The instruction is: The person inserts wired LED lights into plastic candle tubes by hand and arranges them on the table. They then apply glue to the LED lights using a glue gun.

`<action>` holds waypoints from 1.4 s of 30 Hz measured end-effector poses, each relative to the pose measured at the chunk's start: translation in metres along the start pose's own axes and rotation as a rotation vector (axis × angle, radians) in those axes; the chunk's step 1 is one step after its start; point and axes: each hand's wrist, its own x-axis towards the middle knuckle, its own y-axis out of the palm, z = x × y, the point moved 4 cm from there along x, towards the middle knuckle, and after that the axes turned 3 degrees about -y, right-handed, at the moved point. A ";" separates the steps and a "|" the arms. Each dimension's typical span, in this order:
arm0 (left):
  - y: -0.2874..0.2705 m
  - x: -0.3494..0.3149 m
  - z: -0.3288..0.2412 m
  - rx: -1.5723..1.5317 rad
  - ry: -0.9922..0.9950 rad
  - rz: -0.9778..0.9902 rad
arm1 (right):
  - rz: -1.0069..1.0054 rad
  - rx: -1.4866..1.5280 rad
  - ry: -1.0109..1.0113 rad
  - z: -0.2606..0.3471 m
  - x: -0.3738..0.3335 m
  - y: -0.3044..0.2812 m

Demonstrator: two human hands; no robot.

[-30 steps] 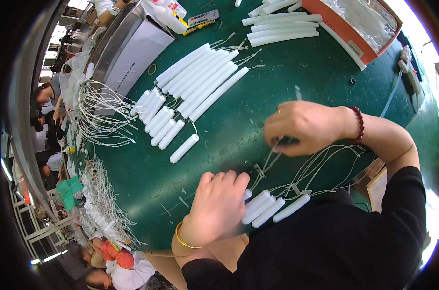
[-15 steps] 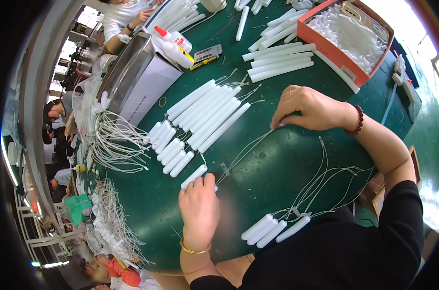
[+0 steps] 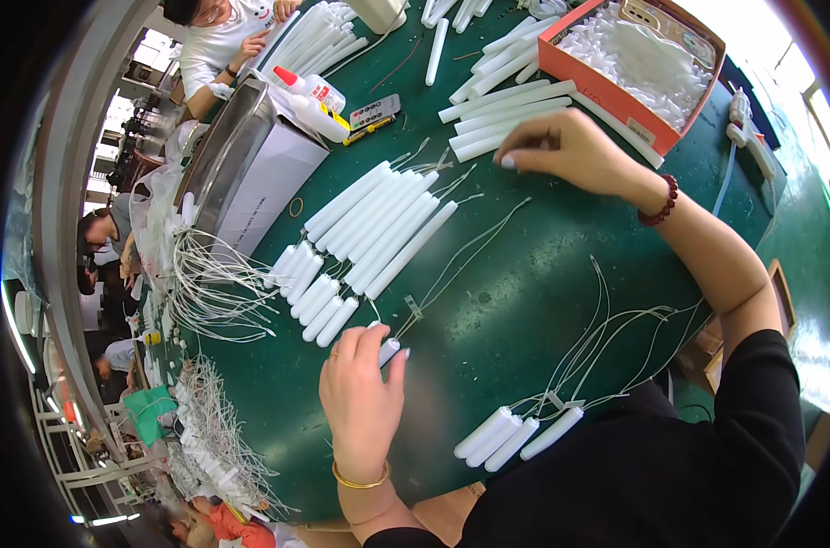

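My left hand [image 3: 364, 388] is closed on a short white tube [image 3: 389, 351] with rounded ends, its lower part hidden by the fingers. From it a pair of thin wires [image 3: 462, 256] with a small clear tag runs up and right over the tabletop. My right hand [image 3: 584, 157] hovers beside a row of long white tubes [image 3: 488, 132], fingers loosely bent and nothing seen in them. Left of the wires lie long white tubes [image 3: 392, 219] joined by wires to shorter white tubes [image 3: 322, 309].
Several wired short tubes [image 3: 511, 440] lie by my body. An orange box [image 3: 634, 119] of small white pieces stands at the far right, beside a glue gun [image 3: 748, 137]. Glue bottles [image 3: 319, 114] and a white-sided box [image 3: 273, 178] stand at left; a person [image 3: 218, 55] works beyond.
My right hand has let go of the wire ends and moved up toward the long tubes. The wires now lie loose. My left hand has shifted slightly left with the short tube.
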 end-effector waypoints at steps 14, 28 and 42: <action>0.041 0.070 -0.047 -0.277 0.310 -0.155 | -0.152 -0.950 -0.284 0.014 -0.013 -0.030; 0.030 0.039 -0.010 -0.193 0.127 -0.183 | -0.012 -0.888 -0.463 0.043 -0.026 -0.025; 0.035 0.029 0.012 -0.163 -0.084 -0.127 | 0.321 -0.313 -0.307 0.015 -0.017 0.026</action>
